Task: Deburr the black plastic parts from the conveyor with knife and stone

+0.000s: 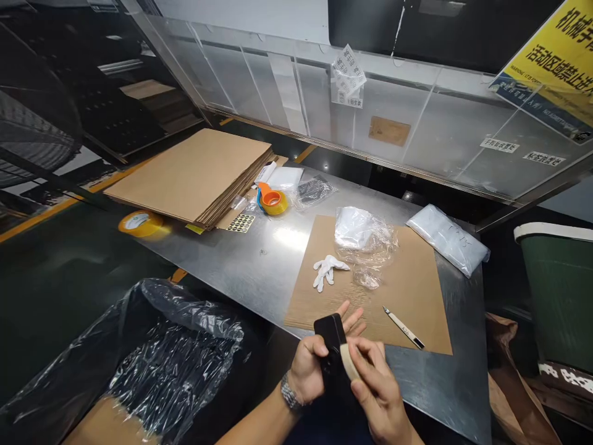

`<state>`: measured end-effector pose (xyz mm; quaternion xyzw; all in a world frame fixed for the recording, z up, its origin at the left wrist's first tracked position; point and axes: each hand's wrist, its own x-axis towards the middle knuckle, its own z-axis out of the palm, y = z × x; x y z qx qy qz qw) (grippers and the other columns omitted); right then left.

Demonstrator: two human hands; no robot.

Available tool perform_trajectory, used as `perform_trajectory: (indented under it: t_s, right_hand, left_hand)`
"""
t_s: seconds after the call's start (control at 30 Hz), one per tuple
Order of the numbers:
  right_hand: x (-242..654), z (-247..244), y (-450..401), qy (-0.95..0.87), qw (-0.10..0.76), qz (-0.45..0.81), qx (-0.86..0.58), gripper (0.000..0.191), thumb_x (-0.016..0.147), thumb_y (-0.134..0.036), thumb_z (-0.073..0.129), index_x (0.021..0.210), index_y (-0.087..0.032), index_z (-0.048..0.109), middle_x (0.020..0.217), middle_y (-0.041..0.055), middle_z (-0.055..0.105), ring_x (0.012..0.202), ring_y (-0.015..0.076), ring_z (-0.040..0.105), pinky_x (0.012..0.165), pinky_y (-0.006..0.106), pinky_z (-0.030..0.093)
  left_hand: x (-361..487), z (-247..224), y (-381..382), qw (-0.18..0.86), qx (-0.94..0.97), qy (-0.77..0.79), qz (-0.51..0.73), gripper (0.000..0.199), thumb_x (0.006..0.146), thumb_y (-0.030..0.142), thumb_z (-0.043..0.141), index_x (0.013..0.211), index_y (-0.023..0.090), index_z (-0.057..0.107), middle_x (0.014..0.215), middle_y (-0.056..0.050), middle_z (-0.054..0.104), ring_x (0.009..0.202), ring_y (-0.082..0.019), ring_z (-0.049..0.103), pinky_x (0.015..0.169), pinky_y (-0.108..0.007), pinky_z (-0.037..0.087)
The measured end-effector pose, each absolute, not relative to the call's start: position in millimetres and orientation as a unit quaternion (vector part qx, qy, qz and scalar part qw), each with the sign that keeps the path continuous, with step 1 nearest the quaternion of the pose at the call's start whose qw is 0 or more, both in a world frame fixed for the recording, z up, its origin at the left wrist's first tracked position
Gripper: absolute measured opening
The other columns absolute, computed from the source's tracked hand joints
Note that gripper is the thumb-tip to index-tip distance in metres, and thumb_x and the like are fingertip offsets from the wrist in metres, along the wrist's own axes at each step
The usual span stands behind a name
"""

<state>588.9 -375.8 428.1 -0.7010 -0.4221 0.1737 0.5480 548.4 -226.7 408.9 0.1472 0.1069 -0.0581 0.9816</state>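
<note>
My left hand (309,371) holds a small black device (330,337), its thumb on the face and its other fingers stretched out behind it. In my right hand (380,390) is a pale, cream-coloured curved piece (348,363), pinched between thumb and fingers against the device's right edge. Beyond my hands, brown cardboard (319,309) lies on the metal table (231,266). On it are a white glove (328,271), crumpled clear plastic (368,276), a white item in clear wrap (354,227) and a cream-and-black cutter or pen (403,327).
A cardboard stack (199,173) and yellow tape rolls (274,203) occupy the table's left part. A wrapped white packet (447,240) lies at the right. A bin with a black liner (185,352) stands front left, a green bin (556,296) at the right.
</note>
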Motion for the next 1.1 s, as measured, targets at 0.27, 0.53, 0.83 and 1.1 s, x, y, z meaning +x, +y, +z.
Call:
perform_trajectory:
  t_s: [0.27, 0.53, 0.83, 1.1]
  right_hand:
    - [590.0, 422.2, -393.3, -0.439, 0.516, 0.180, -0.713, 0.047, 0.091, -0.025, 0.038, 0.137, -0.031, 0.030, 0.120, 0.0091, 0.043, 0.106, 0.0224, 0.044, 0.087, 0.043, 0.042]
    - [605.2, 444.3, -376.0, -0.520, 0.421, 0.137, -0.731, 0.055, 0.085, -0.010, 0.041, 0.137, -0.027, 0.031, 0.119, 0.0113, 0.040, 0.105, 0.0235, 0.041, 0.087, 0.045, 0.041]
    - [620.3, 460.6, -387.6, -0.573, 0.370, 0.151, -0.715, 0.054, 0.084, -0.007, 0.041, 0.135, -0.022, 0.032, 0.114, 0.0125, 0.043, 0.099, 0.0215, 0.042, 0.081, 0.040, 0.043]
    - [614.5, 460.0, -392.1, -0.559, 0.382, 0.157, -0.719, 0.054, 0.084, -0.005, 0.041, 0.135, -0.022, 0.034, 0.115, 0.0119, 0.040, 0.103, 0.0226, 0.040, 0.084, 0.041, 0.042]
  left_hand:
    - [539.6, 415.0, -226.2, 0.981, 0.098, 0.122, -0.115, 0.060, 0.064, 0.015, 0.051, 0.123, 0.027, 0.047, 0.136, -0.004, 0.043, 0.122, -0.027, 0.041, 0.101, -0.048, 0.028]
    - [528.6, 435.2, -243.6, 0.925, 0.239, 0.263, -0.131, 0.057, 0.080, 0.061, 0.036, 0.120, 0.022, 0.047, 0.097, -0.010, 0.066, 0.058, -0.018, 0.064, 0.045, -0.028, 0.049]
    - [513.1, 425.4, -257.0, 0.854, 0.217, 0.375, -0.288, 0.084, 0.068, 0.080, 0.014, 0.050, 0.009, 0.057, 0.040, -0.008, 0.054, 0.030, -0.017, 0.052, 0.028, -0.023, 0.034]
    - [510.9, 426.9, -264.2, 0.853, 0.200, 0.378, -0.299, 0.081, 0.074, 0.074, 0.013, 0.051, 0.010, 0.058, 0.038, -0.009, 0.054, 0.028, -0.017, 0.051, 0.028, -0.024, 0.034]
